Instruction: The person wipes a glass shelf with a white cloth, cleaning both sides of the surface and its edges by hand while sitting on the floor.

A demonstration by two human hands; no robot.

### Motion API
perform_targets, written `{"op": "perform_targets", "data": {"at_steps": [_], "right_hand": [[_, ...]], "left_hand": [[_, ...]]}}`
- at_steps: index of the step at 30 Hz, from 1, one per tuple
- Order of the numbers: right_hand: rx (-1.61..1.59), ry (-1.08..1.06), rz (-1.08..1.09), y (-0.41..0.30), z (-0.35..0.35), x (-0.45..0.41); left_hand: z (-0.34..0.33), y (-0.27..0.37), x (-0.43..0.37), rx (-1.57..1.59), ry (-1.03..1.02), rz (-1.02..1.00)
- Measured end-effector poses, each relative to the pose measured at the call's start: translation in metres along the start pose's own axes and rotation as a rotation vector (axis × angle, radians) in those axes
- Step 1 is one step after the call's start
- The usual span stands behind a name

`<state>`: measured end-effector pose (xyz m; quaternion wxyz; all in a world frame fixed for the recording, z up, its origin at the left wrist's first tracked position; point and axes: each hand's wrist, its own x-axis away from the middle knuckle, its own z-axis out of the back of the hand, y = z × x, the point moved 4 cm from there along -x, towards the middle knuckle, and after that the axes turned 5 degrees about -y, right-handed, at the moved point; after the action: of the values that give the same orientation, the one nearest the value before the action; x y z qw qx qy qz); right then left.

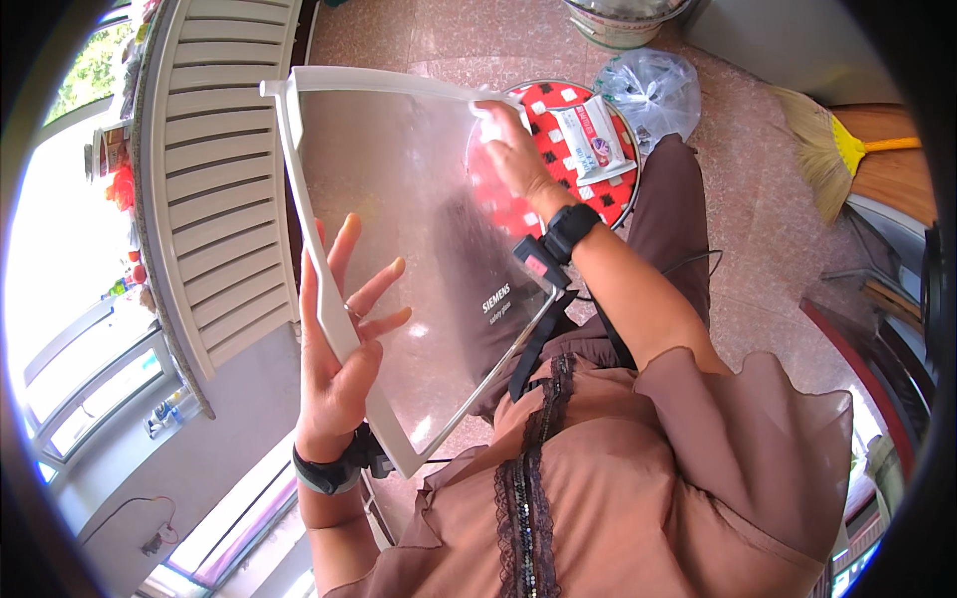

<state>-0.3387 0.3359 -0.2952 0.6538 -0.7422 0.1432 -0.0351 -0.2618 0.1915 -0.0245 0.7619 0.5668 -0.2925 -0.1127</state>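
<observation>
A glass refrigerator shelf (404, 247) with a white plastic frame is held up tilted before me. Printed Siemens lettering shows near its lower right side. My left hand (344, 321) grips the frame's left side, thumb on the near face and fingers spread behind the glass. At the upper right corner, my right hand (512, 146) presses a crumpled white wipe (490, 123) against the shelf. Parts of the wipe are hidden under its fingers. The glass looks hazy in its upper half.
A round stool with a red patterned cover (613, 198) bears a packet of wipes (592, 140). Beyond it lie a clear plastic bag (650, 93) and a bucket (620, 26). A broom (830, 149) leans at the right. A white slatted radiator cover (228, 172) stands at the left.
</observation>
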Motion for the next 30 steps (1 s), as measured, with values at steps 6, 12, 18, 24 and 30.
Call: {"op": "perform_targets", "data": {"at_steps": [6,12,18,24,30], "right_hand": [[0.151,-0.009,-0.159,0.055,0.025,0.004],[0.304,-0.059,-0.036,0.005,0.000,-0.004],[0.303,-0.074,-0.292,0.042,0.029,-0.010],[0.439,-0.255,-0.370,0.004,0.004,-0.016],[0.296,-0.127,-0.390,0.085,0.018,-0.017]], "left_hand": [[-0.007,0.000,-0.004,-0.027,0.037,-0.023],[-0.008,0.002,-0.001,0.011,0.060,0.060],[-0.008,0.001,-0.007,0.009,0.032,0.038],[-0.006,0.002,-0.001,0.041,0.054,0.049],[-0.009,0.003,-0.005,0.041,0.058,0.051]]}}
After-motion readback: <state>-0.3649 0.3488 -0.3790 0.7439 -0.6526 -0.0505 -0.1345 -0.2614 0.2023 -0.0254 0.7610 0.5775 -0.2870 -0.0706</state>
